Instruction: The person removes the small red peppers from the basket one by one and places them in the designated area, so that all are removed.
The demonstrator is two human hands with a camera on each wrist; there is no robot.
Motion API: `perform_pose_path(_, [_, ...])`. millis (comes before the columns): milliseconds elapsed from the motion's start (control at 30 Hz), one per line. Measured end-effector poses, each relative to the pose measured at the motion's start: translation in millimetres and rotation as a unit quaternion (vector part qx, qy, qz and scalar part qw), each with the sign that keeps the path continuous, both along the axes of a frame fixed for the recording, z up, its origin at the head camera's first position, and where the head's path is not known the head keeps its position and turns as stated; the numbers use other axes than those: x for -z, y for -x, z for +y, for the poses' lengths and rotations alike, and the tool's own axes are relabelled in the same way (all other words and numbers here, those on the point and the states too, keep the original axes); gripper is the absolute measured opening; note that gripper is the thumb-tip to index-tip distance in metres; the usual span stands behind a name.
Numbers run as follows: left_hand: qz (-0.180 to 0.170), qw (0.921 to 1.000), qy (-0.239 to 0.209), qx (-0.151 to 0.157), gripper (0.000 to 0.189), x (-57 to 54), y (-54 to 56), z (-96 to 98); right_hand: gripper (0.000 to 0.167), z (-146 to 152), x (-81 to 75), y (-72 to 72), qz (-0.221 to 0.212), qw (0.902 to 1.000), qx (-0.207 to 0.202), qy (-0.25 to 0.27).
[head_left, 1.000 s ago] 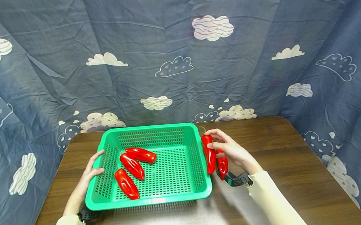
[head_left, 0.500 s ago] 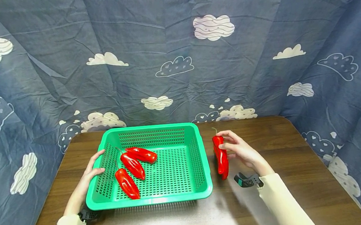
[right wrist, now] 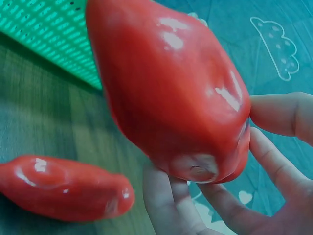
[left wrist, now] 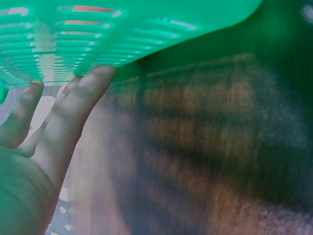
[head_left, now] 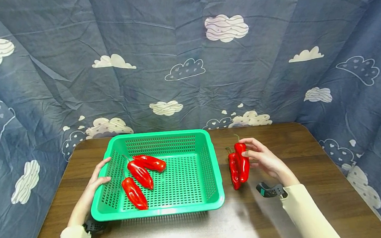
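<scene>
Three red peppers [head_left: 140,175], head view, are contained in a green slotted plastic basket [head_left: 141,214]. One loose pepper [head_left: 234,174] is noted on the wood-grain table [head_left: 323,171]; beside it, a held pepper [head_left: 243,165] is pinched near its stem end by the right hand [head_left: 267,161]. Left wrist view: the left hand [left wrist: 46,142] is laid against the basket's outer side, fingers extended. Right wrist view: glossy, dented, tapering skin is seen. Judged light, firm, slightly slippery, bruisable; the broad shoulder is preferred for gripping, the thin stem avoided.
</scene>
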State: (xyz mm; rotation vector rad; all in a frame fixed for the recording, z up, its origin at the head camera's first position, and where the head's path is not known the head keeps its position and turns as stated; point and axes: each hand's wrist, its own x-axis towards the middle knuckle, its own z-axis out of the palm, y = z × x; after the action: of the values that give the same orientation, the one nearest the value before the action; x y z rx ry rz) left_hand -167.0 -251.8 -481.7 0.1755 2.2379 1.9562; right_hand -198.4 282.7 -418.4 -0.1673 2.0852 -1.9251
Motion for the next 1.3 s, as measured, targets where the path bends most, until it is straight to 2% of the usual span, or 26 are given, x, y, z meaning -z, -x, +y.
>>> perform_pose_path(400, [0.004, 1.0000, -0.005, 0.000, 0.062, 0.7, 0.5, 0.0, 0.034, 18.0, 17.9, -0.4, -0.018, 0.9993, 0.027, 0.017])
perform_pose_path(633, [0.036, 0.9992, -0.015, 0.006, 0.061, 3.0, 3.5, -1.5, 0.040, 25.3, 30.4, 0.1, -0.019, 0.9990, 0.041, 0.003])
perform_pose_path(800, [0.025, 0.9996, -0.012, 0.006, 0.061, 2.6, 1.9, -1.2, 0.047, 29.6, 44.1, 2.8, -0.020, 0.9986, 0.049, -0.010])
perform_pose_path(900, [0.020, 0.9997, -0.014, 0.005, 0.061, 2.1, 0.8, -0.8, 0.045, 30.9, 50.3, 4.5, -0.024, 0.9981, 0.056, -0.007])
perform_pose_path(1300, [0.014, 0.9999, -0.002, -0.003, 0.062, 1.9, 1.5, -0.9, 0.042, 34.7, 62.0, 9.2, -0.020, 0.9973, 0.063, -0.032])
